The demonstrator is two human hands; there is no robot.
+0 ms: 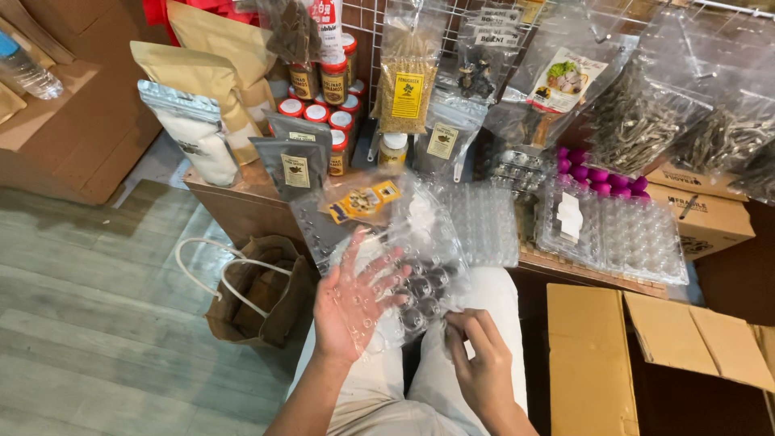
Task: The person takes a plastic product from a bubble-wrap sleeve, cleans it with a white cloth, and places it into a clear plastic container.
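From my remote seat I see the left hand (351, 303) spread flat under a clear plastic egg tray (404, 266), palm up, its fingers visible through the plastic and its grip wide rather than closed around anything. The tray sits above the person's lap, over light trousers (492, 299), tilted up toward the tabletop (242, 190). The right hand (483, 363) is at the tray's lower right corner, its fingertips drawn together in a pinch on the plastic edge there. A small yellow and blue label (363, 200) lies at the tray's far end. Just beyond it, more clear egg trays (484, 222) are stacked on the tabletop's edge, and another clear tray (617, 234) to the right carries a white tag. Behind that one sits a row of magenta eggs (597, 173). Farther back I can make out red-lidded jars (327, 105), dark grey pouches (292, 161), a clear pouch of white powder (198, 133) and tan paper bags (214, 56). Bags of dried fish (646, 121) hang at the right. A brown paper bag with white handles (254, 295) stands on the wooden floor (97, 323) near the left hand, and flattened cardboard (589, 363) lies to the right of the knees.
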